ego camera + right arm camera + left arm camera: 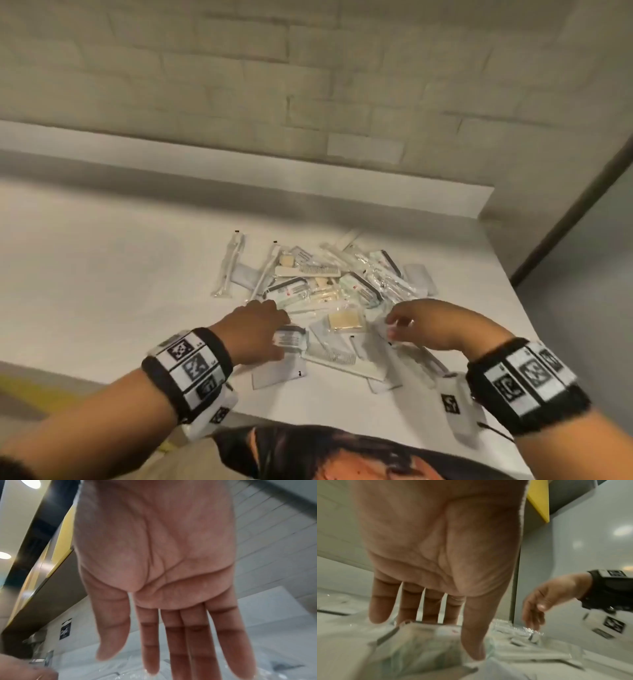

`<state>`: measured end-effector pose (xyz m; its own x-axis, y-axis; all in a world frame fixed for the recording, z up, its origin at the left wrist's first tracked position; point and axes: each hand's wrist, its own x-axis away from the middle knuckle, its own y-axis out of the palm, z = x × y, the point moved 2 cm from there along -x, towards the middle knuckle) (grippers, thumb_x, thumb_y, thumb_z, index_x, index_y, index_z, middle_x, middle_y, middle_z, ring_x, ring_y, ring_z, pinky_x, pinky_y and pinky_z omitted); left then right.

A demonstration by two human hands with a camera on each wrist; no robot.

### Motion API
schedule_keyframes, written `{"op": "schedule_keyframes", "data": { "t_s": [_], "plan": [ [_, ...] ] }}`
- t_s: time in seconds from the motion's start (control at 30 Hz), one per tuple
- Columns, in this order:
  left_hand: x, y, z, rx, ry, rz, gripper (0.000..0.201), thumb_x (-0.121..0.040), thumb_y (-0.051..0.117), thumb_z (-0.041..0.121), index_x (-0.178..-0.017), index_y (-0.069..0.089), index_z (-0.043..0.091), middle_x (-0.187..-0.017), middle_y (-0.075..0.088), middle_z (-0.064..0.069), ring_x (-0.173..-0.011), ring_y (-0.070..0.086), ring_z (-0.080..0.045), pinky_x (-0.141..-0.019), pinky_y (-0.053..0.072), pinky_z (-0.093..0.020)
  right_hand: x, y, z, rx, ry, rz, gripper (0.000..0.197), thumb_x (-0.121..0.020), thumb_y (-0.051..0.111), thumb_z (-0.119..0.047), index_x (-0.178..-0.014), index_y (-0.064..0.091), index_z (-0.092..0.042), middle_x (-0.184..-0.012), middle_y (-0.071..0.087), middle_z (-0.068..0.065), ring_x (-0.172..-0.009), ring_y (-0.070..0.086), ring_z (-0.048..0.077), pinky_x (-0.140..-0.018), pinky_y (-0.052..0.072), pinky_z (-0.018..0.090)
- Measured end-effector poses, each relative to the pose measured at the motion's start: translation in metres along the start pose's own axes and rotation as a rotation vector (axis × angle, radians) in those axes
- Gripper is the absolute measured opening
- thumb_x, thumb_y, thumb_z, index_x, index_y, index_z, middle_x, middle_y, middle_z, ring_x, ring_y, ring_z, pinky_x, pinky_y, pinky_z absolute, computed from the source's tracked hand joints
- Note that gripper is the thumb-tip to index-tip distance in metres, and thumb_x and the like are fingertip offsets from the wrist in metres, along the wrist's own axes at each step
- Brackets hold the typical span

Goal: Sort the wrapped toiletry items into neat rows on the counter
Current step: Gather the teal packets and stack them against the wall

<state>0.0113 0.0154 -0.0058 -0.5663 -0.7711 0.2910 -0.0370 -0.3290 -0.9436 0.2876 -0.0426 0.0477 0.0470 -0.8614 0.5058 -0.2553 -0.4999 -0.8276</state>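
Observation:
A loose pile of wrapped toiletry items [329, 291] lies on the white counter [102, 274]: toothbrushes in sleeves [229, 267], combs [308, 271], a tan soap square [346, 322] and flat packets. My left hand [275, 334] is at the pile's near left. It pinches a dark-edged wrapped packet [419, 642], thumb [474, 642] on its front and fingers [428, 608] behind. My right hand [399, 325] hovers over the near right of the pile with straight fingers [197, 649]. It holds nothing, and its tips are close to the clear wrappers.
A raised white ledge [239, 164] and a brick wall run behind the counter. The counter's right edge [513, 294] is close to the pile. Its front edge [102, 378] runs under my forearms. Bare counter spreads to the left of the pile.

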Motion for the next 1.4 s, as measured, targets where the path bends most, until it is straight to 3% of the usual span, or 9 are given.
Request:
{"op": "schedule_keyframes", "data": {
  "t_s": [0.2,0.43,0.53,0.63,0.8,0.9,1.03,1.27,1.4],
  "plan": [
    [-0.009,-0.011,0.015,-0.086,-0.029,-0.031,0.049,-0.081,0.060,0.049,-0.122,0.050,0.024,-0.121,0.053,0.000,-0.107,0.052,-0.021,-0.085,0.043,-0.032,-0.078,-0.013,-0.027,0.154,0.023,0.238,0.042,-0.089,0.054,-0.036,-0.129,0.050,-0.021,-0.124,0.056,0.002,-0.106,0.057,0.022,-0.087,0.050,0.036],
    [-0.030,-0.050,0.015,0.316,-0.116,0.171,0.048,-0.082,0.061,0.027,-0.123,0.039,0.017,-0.115,0.043,0.001,-0.091,0.051,-0.018,-0.069,0.038,-0.027,-0.104,-0.004,-0.022,0.122,0.092,0.182,0.048,-0.079,0.062,-0.025,-0.124,0.049,-0.015,-0.111,0.059,0.003,-0.093,0.058,0.020,-0.078,0.052,0.031],
    [-0.052,-0.051,0.006,0.259,-0.208,0.109,0.053,-0.081,0.058,0.024,-0.130,0.037,0.016,-0.123,0.050,-0.005,-0.099,0.053,-0.022,-0.079,0.045,-0.030,-0.109,-0.011,-0.019,0.050,0.112,0.173,0.063,-0.077,0.066,-0.016,-0.132,0.035,-0.014,-0.106,0.059,0.003,-0.088,0.058,0.019,-0.069,0.053,0.032],
    [-0.066,-0.037,0.000,0.023,-0.287,-0.010,0.063,-0.083,0.056,0.035,-0.138,0.033,0.016,-0.133,0.045,-0.008,-0.116,0.047,-0.027,-0.093,0.045,-0.037,-0.115,-0.033,-0.006,-0.312,0.126,0.266,0.069,-0.075,0.067,-0.018,-0.132,0.027,-0.022,-0.095,0.058,0.004,-0.081,0.062,0.020,-0.055,0.051,0.031],
    [-0.077,-0.023,-0.002,-0.060,-0.324,-0.013,0.057,-0.085,0.053,0.036,-0.135,0.036,0.012,-0.133,0.044,-0.007,-0.119,0.043,-0.028,-0.093,0.042,-0.037,-0.131,-0.069,0.031,-0.345,0.300,0.526,0.049,-0.071,0.064,-0.028,-0.114,0.047,-0.011,-0.088,0.062,0.005,-0.077,0.063,0.025,-0.063,0.050,0.031],
    [-0.081,-0.020,-0.005,-0.051,-0.323,-0.018,0.060,-0.087,0.053,0.039,-0.138,0.034,0.013,-0.137,0.041,-0.008,-0.122,0.041,-0.028,-0.097,0.040,-0.039,-0.151,-0.064,0.034,-0.209,0.337,0.398,0.043,-0.069,0.065,-0.039,-0.102,0.061,-0.011,-0.095,0.066,0.009,-0.080,0.064,0.026,-0.067,0.051,0.028],
    [-0.083,-0.020,-0.007,-0.082,-0.318,-0.014,0.064,-0.088,0.053,0.045,-0.140,0.033,0.013,-0.139,0.040,-0.008,-0.125,0.040,-0.028,-0.099,0.039,-0.040,-0.171,-0.049,0.023,-0.041,0.321,0.255,0.061,-0.070,0.069,-0.055,-0.114,0.060,-0.013,-0.114,0.062,0.009,-0.099,0.062,0.027,-0.086,0.054,0.035],
    [-0.083,-0.018,-0.006,-0.113,-0.323,0.009,0.070,-0.086,0.055,0.052,-0.139,0.033,0.014,-0.139,0.041,-0.009,-0.124,0.042,-0.029,-0.099,0.039,-0.040,-0.166,-0.043,0.030,-0.188,0.361,0.358,0.075,-0.064,0.082,-0.020,-0.124,0.036,-0.011,-0.104,0.061,0.009,-0.098,0.062,0.031,-0.078,0.053,0.038],
    [-0.083,-0.019,-0.004,-0.113,-0.324,0.009,0.070,-0.086,0.056,0.052,-0.140,0.033,0.013,-0.141,0.040,-0.010,-0.127,0.041,-0.031,-0.101,0.038,-0.042,-0.141,-0.051,0.038,-0.276,0.284,0.487,0.081,-0.061,0.087,-0.039,-0.122,0.043,-0.010,-0.114,0.059,0.011,-0.103,0.060,0.032,-0.088,0.051,0.043]
  ]
}}
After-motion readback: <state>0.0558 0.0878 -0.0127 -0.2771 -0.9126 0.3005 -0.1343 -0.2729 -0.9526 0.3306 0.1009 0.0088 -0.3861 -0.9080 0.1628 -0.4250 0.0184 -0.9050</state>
